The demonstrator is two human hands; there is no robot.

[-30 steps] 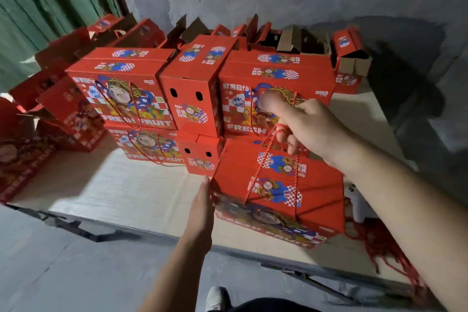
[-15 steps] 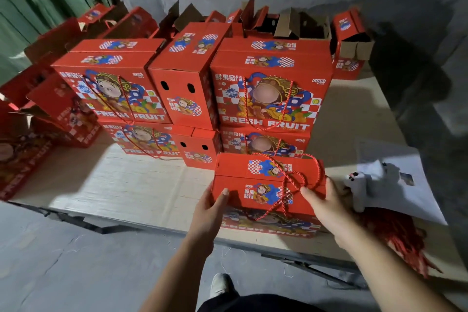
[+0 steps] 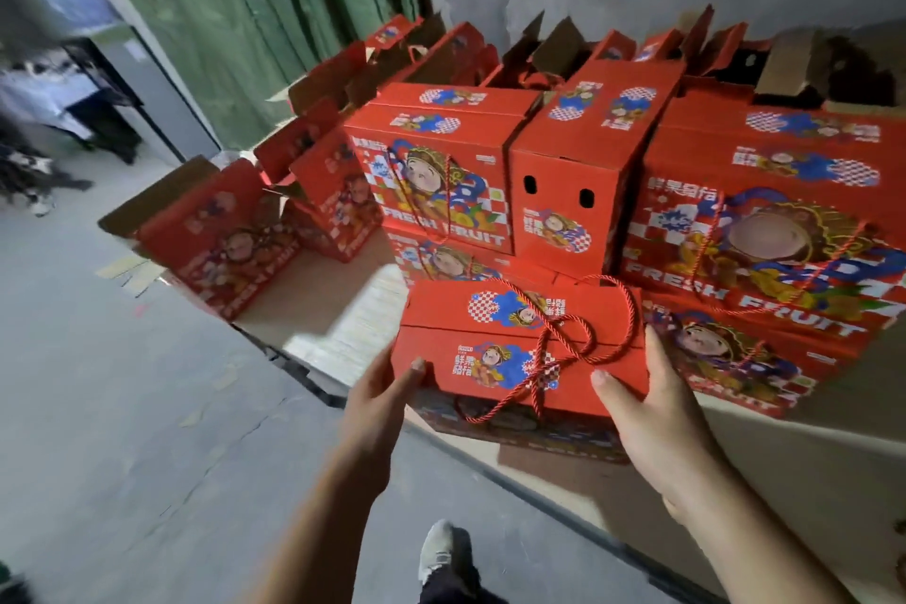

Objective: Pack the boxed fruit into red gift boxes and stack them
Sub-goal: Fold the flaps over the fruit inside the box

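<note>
A closed red gift box [image 3: 510, 353] with a cartoon print and a red rope handle [image 3: 564, 343] lying loose on its lid is held between my two hands at the table's near edge. My left hand [image 3: 382, 397] grips its left end, thumb on the lid. My right hand [image 3: 652, 412] grips its right end, thumb on the lid and fingers along the side. Behind it stands a stack of closed red gift boxes [image 3: 765, 231], two layers high, printed FRESH FRUIT.
Open empty red boxes [image 3: 230, 240] stand at the table's left end and along the back wall. The pale wooden table [image 3: 338, 319] shows between them. Green curtain [image 3: 255, 15] hangs at the back left. Grey floor and my shoe [image 3: 441, 554] lie below.
My right hand dropped the rope handle onto the lid and took the box's right end. The box now sits between both hands, and my view has swung left.
</note>
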